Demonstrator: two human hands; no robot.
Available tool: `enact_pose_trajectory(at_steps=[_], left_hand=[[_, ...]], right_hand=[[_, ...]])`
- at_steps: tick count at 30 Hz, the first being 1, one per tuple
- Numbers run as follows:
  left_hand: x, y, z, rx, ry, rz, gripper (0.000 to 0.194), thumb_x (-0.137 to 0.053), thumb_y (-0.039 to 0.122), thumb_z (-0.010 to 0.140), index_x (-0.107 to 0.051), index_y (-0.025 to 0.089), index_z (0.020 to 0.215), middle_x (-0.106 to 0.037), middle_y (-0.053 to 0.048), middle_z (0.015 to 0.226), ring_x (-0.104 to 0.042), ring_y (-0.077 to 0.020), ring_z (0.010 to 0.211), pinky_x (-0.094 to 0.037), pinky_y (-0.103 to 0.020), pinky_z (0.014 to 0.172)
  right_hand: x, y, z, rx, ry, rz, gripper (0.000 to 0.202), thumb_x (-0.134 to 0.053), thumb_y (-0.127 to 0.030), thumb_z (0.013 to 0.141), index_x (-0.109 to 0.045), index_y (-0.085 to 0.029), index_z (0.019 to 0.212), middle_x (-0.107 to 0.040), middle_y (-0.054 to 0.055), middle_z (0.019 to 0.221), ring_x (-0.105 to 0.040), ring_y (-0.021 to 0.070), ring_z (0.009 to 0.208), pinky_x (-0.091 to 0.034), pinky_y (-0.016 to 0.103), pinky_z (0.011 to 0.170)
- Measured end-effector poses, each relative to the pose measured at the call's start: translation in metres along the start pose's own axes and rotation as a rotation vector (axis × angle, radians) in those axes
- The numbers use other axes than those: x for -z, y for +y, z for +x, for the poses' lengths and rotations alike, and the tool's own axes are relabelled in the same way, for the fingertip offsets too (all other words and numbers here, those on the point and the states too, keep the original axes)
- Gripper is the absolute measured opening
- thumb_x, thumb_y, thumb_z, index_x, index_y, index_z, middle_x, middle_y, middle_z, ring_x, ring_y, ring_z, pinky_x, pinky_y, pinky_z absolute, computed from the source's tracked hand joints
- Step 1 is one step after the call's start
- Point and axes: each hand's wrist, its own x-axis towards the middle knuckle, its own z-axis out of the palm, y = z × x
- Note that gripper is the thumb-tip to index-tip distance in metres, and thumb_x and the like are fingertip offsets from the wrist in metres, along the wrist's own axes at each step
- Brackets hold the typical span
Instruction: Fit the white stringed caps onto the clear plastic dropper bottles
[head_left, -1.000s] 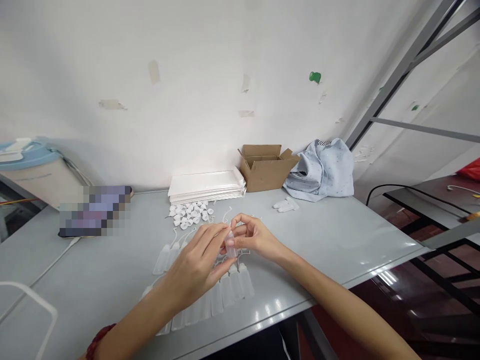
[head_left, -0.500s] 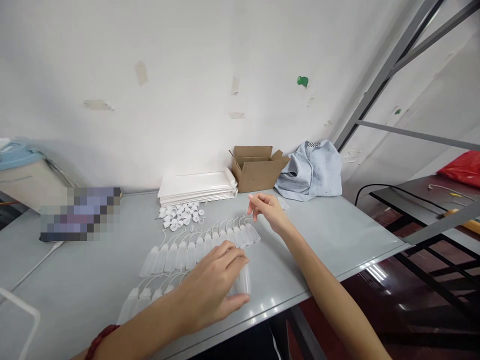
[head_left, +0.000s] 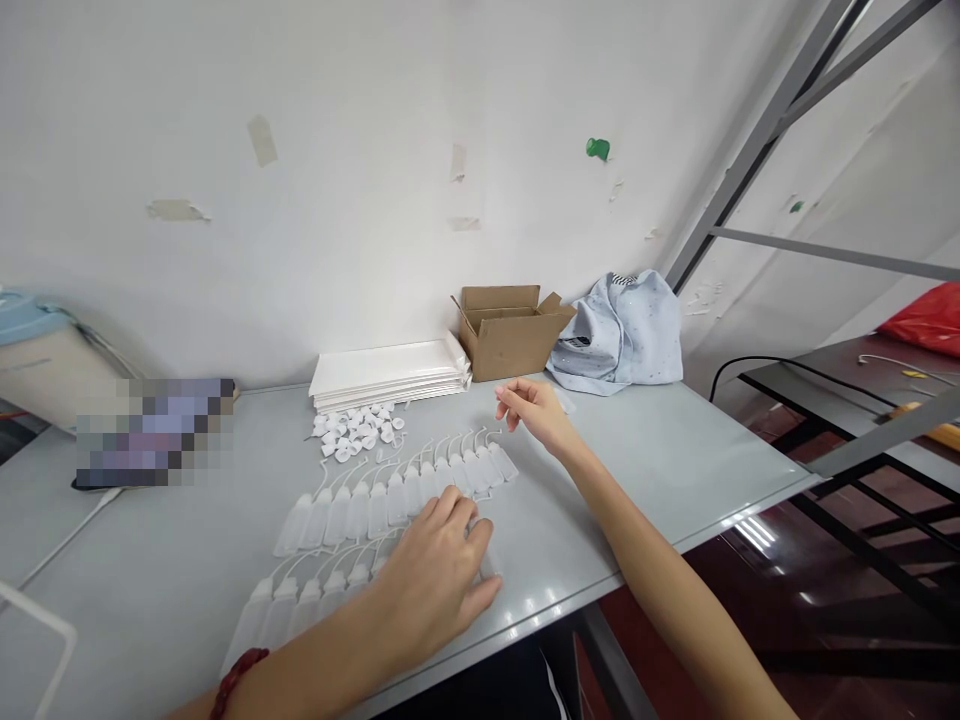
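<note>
Two rows of translucent plastic squeeze bottles, with thin curved tubes at their caps, lie on the grey table: a back row (head_left: 379, 505) and a front row (head_left: 289, 605). My left hand (head_left: 442, 565) rests palm down over the front row's right end, its thumb apart from the fingers. Part of a clear bottle (head_left: 491, 562) shows past its fingertips; the rest is hidden. Beyond the back row's right end hovers my right hand (head_left: 531, 410), thumb and fingertips pinched together. Whatever sits in that pinch, if anything, is too small to make out.
Loose white caps (head_left: 356, 430) are heaped before a stack of white flat sheets (head_left: 386, 375). Behind stand an open cardboard box (head_left: 517, 345) and a light blue cloth (head_left: 630, 330). A blurred-out flat item (head_left: 161, 430) lies left, and a metal frame (head_left: 772, 130) rises right.
My left hand has settled slightly lower over the front row, and the clear bottle beside it shows less. The right hand stays pinched in nearly the same place. The view has shifted slightly.
</note>
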Motion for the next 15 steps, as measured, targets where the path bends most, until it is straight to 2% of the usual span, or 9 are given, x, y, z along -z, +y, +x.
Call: enact_pose_trajectory(at_steps=[15], left_hand=[[0.0004,-0.0016,-0.0061,0.006,0.003,0.012,0.021,-0.057,0.030,0.084,-0.059,0.014,0.096,-0.057,-0.010,0.090,-0.050,-0.0272,0.088,-0.048,-0.042,0.074]], right_hand=[[-0.0004,0.0007,-0.0003,0.010,0.001,-0.063,0.030,-0.059,-0.044,0.078,-0.054,-0.016,0.068,-0.064,0.001,0.059,-0.049,0.0077,0.040,-0.034,0.021,0.042]])
